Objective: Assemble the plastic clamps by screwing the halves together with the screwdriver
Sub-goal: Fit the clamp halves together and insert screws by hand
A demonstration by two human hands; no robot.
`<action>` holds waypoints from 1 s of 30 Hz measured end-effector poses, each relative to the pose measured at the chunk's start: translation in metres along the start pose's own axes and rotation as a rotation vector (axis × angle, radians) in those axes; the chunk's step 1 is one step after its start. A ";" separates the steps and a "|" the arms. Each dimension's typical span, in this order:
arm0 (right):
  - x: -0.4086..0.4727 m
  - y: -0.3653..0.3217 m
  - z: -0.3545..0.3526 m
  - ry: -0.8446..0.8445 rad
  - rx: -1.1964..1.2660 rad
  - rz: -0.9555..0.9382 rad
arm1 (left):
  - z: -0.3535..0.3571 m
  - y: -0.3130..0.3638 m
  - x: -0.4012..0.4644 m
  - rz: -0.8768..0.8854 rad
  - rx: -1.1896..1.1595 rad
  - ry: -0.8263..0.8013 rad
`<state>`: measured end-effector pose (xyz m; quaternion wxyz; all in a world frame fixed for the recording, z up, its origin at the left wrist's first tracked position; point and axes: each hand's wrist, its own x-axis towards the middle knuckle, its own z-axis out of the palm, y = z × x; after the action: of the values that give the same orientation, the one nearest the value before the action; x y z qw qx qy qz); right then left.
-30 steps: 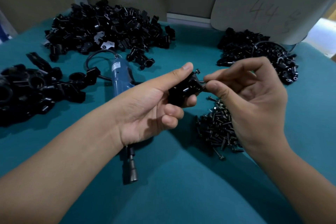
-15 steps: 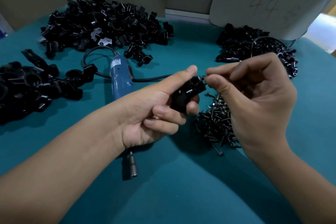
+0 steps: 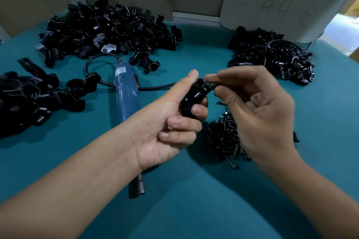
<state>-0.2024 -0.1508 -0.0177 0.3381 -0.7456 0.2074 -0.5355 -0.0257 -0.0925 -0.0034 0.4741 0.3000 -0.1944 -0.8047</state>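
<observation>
My left hand (image 3: 171, 122) grips a black plastic clamp (image 3: 195, 96) between thumb and curled fingers, above the teal table. My right hand (image 3: 258, 108) pinches a small dark screw (image 3: 211, 85) at the clamp's upper right end with thumb and forefinger. A blue electric screwdriver (image 3: 127, 91) lies on the cloth behind and under my left hand, its black tip (image 3: 138, 186) pointing toward me. A heap of dark screws (image 3: 223, 137) lies under my right hand, partly hidden by it.
A large pile of black clamp halves (image 3: 108, 29) fills the back left. Another pile (image 3: 272, 54) sits at the back right under a grey card (image 3: 281, 0). Assembled black parts (image 3: 33, 93) lie at the left edge. The screwdriver's cable (image 3: 155, 87) loops across the teal cloth (image 3: 194, 209).
Both hands have drifted slightly up and left with the clamp. My right hand's fingers have shifted at the clamp's end, still on the screw.
</observation>
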 end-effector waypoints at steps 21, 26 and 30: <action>0.004 0.006 -0.011 -0.054 -0.151 0.020 | 0.002 -0.010 0.000 0.171 0.443 0.175; 0.005 0.010 -0.013 -0.047 -0.051 0.099 | 0.006 -0.005 -0.003 0.224 0.582 0.050; 0.003 0.009 -0.012 -0.047 -0.035 0.086 | 0.005 0.001 -0.007 0.243 0.699 -0.014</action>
<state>-0.2119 -0.1624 -0.0196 0.3524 -0.7541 0.2406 -0.4993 -0.0258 -0.0864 0.0025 0.4338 0.4129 -0.4950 -0.6295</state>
